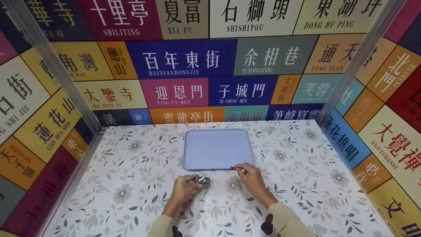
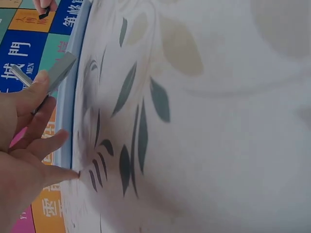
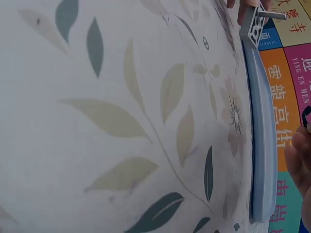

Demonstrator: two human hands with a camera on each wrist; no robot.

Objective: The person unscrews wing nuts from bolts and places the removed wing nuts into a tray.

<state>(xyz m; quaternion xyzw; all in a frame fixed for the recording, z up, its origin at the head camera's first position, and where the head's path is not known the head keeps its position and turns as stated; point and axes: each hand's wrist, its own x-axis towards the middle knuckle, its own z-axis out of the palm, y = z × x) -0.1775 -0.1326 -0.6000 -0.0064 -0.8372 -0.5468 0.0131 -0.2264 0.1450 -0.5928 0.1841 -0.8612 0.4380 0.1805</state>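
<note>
My left hand (image 1: 184, 190) pinches a small grey metal block (image 1: 205, 181) just in front of the tray. The right wrist view shows cutouts in the block's face and a thin silver pin (image 3: 274, 15) standing out from it. In the left wrist view the thumb and a finger hold the block, while the lower fingers spread toward the tabletop. To the right, my right hand (image 1: 252, 179) pinches a tiny black piece (image 1: 233, 168) near the tray's front right edge. That piece has a curved outline in the right wrist view; its exact kind is too small to tell.
A pale blue rectangular tray (image 1: 217, 149) lies flat beyond both hands. The table (image 1: 148, 204) has a floral cover. Walls with coloured name panels (image 1: 181, 59) stand at the back and both sides, with clear strips at the corners.
</note>
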